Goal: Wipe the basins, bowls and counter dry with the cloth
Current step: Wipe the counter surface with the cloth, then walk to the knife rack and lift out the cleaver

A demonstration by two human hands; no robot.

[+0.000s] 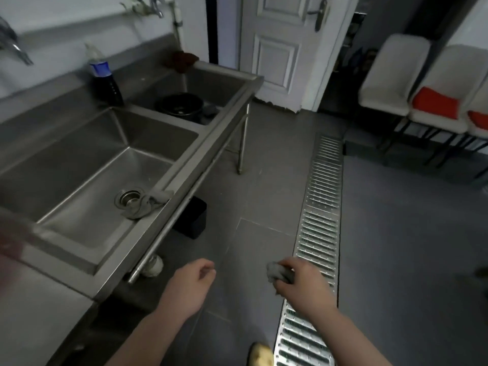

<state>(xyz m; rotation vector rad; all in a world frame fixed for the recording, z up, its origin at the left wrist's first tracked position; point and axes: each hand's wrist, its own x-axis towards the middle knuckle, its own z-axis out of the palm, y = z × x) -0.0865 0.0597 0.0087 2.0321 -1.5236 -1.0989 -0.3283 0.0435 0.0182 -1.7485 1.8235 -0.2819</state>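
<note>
Grey cloth point(277, 272) in right hand point(303, 282)

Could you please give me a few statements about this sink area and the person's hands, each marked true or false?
1. The right hand grips a balled grey cloth. True.
2. The left hand holds a sponge. False: it holds nothing, with its fingers loosely curled.
3. A second grey cloth lies beside the drain in the near basin. True.
4. The far basin is empty. False: a black bowl sits in it.
5. The right hand is wiping the near basin. False: it is out over the floor, near the metal floor grate.
</note>
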